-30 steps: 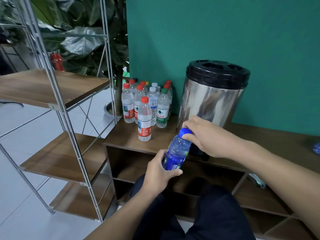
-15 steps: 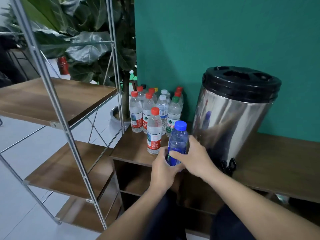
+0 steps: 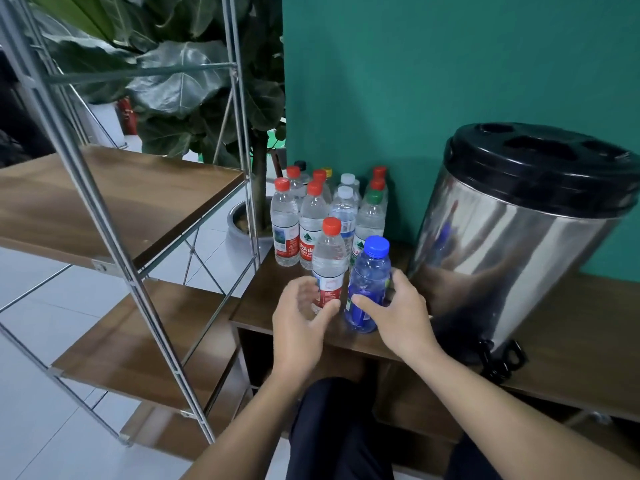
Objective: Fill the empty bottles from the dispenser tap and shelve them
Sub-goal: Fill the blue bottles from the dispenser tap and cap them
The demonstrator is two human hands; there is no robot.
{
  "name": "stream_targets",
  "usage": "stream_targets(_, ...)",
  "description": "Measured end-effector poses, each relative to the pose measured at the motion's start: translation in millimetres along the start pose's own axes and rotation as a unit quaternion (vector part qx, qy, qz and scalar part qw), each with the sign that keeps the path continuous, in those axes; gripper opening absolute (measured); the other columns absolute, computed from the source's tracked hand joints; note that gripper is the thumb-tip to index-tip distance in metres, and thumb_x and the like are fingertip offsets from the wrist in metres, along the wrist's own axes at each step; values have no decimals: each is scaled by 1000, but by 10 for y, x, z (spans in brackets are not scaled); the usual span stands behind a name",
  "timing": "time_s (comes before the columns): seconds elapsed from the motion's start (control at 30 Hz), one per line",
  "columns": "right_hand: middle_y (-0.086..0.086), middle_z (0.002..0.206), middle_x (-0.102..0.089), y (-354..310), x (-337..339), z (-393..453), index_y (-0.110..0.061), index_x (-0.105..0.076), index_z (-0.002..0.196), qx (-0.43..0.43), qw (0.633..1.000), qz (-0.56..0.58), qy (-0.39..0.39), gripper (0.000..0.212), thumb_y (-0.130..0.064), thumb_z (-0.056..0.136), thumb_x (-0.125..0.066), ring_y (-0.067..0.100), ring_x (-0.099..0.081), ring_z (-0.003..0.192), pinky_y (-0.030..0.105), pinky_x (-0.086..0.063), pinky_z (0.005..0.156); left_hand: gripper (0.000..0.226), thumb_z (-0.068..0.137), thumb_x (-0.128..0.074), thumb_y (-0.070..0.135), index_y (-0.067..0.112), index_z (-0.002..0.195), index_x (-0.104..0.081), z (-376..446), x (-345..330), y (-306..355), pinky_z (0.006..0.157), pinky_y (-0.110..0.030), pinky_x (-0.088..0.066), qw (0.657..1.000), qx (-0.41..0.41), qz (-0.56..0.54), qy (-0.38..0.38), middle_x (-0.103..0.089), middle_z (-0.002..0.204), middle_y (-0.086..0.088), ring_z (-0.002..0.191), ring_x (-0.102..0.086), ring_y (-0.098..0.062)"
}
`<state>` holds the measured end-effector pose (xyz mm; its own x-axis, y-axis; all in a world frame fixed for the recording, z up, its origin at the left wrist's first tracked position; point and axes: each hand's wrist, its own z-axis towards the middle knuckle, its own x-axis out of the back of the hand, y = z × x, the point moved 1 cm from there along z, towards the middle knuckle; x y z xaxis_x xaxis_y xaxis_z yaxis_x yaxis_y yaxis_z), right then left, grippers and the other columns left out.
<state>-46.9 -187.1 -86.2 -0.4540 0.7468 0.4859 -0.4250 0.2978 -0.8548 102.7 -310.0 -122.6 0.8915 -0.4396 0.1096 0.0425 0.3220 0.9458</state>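
Note:
A blue bottle (image 3: 369,282) with a blue cap stands upright at the front of the wooden cabinet top (image 3: 256,306), and my right hand (image 3: 398,317) grips its body from the right. My left hand (image 3: 299,320) hovers just left of it with its fingers spread and blurred, holding nothing, in front of a red-capped clear bottle (image 3: 329,258). The steel dispenser (image 3: 512,244) with a black lid stands to the right, its black tap (image 3: 498,362) at the cabinet's front edge.
Several capped bottles (image 3: 311,216) cluster at the back left of the cabinet top. A metal rack with wooden shelves (image 3: 114,202) stands to the left. A large potted plant (image 3: 194,84) rises behind it. My knees are below.
The blue bottle has come up from below the tap to the cabinet top beside the red-capped bottle. My right hand shifted from its cap to its body. My left hand let go.

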Motion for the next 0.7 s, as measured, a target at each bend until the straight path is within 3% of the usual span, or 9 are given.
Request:
stream_targets(0.1, -20, 121, -77, -6, -120, 72, -35, -64, 135, 3, 1000, 19, -2, 63, -38, 81, -97, 1, -75, 109, 42, -64, 100, 62, 90, -96, 27, 34, 142, -63, 199, 62, -30, 105, -12, -50, 1000, -4, 26, -6, -67, 133, 20, 126, -64, 2)
stream_targets(0.27, -20, 124, -78, -53, -274, 160, -36, -64, 135, 8, 998, 58, -28, 63, -40, 80, -96, 3, -76, 112, 45, -63, 102, 56, 97, -89, 23, 33, 147, -65, 406, 124, -123, 106, -16, -52, 999, 4, 25, -35, -69, 138, 20, 127, -66, 2)
stream_targets(0.5, -20, 126, -77, -235, -679, 400, -43, -63, 134, 19, 996, 72, -52, 73, -67, 70, -90, 7, -75, 117, 48, -62, 103, 52, 101, -83, 20, 34, 148, -64, 694, 365, -211, 105, -14, -51, 999, 22, 35, -4, -73, 138, 23, 129, -66, 4)
stream_targets(0.63, -19, 120, -79, -342, -879, 537, -39, -66, 127, 23, 995, 72, -63, 65, -64, 71, -88, 5, -76, 110, 48, -63, 100, 44, 102, -82, 25, 35, 142, -67, 855, 485, -239, 97, -5, -46, 997, 16, 72, 27, -73, 133, 24, 124, -65, 11)
stream_targets(0.7, -17, 118, -79, -383, -948, 598, -37, -67, 126, 26, 995, 65, -66, 64, -63, 72, -88, 6, -76, 108, 47, -63, 100, 42, 103, -80, 30, 36, 142, -66, 909, 519, -256, 99, -11, -47, 995, 13, 89, 43, -71, 133, 23, 125, -64, 9)
